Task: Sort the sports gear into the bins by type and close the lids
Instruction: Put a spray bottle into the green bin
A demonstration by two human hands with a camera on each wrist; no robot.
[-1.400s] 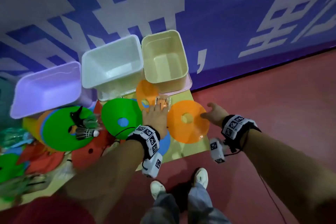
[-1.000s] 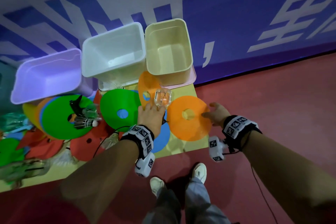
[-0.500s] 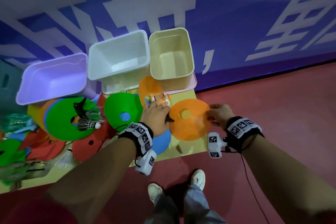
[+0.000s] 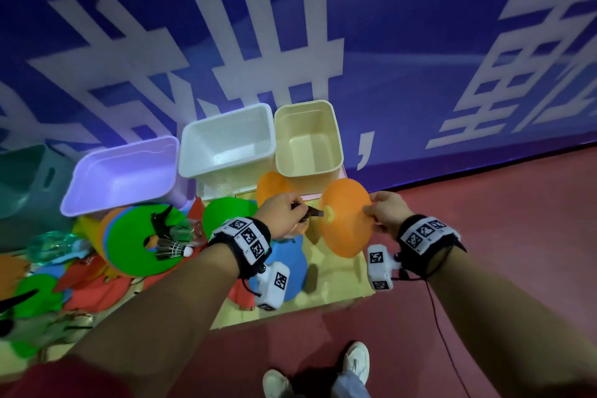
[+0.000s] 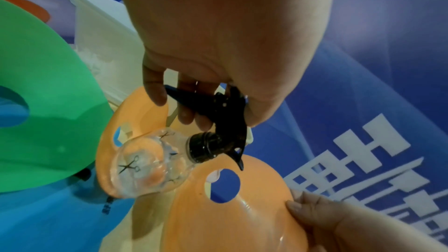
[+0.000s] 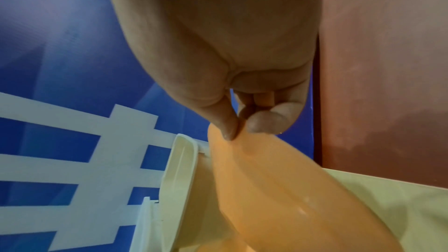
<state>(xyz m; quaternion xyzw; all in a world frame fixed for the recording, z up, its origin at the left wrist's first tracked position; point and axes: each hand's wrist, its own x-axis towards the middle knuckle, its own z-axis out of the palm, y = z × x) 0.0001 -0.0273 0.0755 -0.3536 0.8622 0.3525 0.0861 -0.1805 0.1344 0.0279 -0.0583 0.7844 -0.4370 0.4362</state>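
Observation:
My left hand point(image 4: 284, 212) grips the black trigger head of a clear spray bottle point(image 5: 148, 166) and holds it above the yellow board; the bottle hangs below the fist. My right hand point(image 4: 384, 210) pinches the rim of an orange disc cone point(image 4: 345, 220) between thumb and forefinger point(image 6: 227, 125) and holds it tilted up on edge. Behind stand three open bins: purple point(image 4: 122, 171), white point(image 4: 226, 142) and cream point(image 4: 307, 139). A second orange disc point(image 4: 271, 184) leans against the cream bin.
Green point(image 4: 135, 239), blue point(image 4: 290, 268) and red point(image 4: 97, 284) disc cones, shuttlecocks point(image 4: 174, 249) and another spray bottle point(image 4: 174, 226) litter the yellow board point(image 4: 339, 281). A teal bin point(image 4: 22, 178) stands far left. The blue printed wall rises behind the bins; red floor lies to the right.
My left hand closed on the spray bottle's trigger head and lifted it. My right hand took the orange disc by its rim and raised it from flat to tilted on edge.

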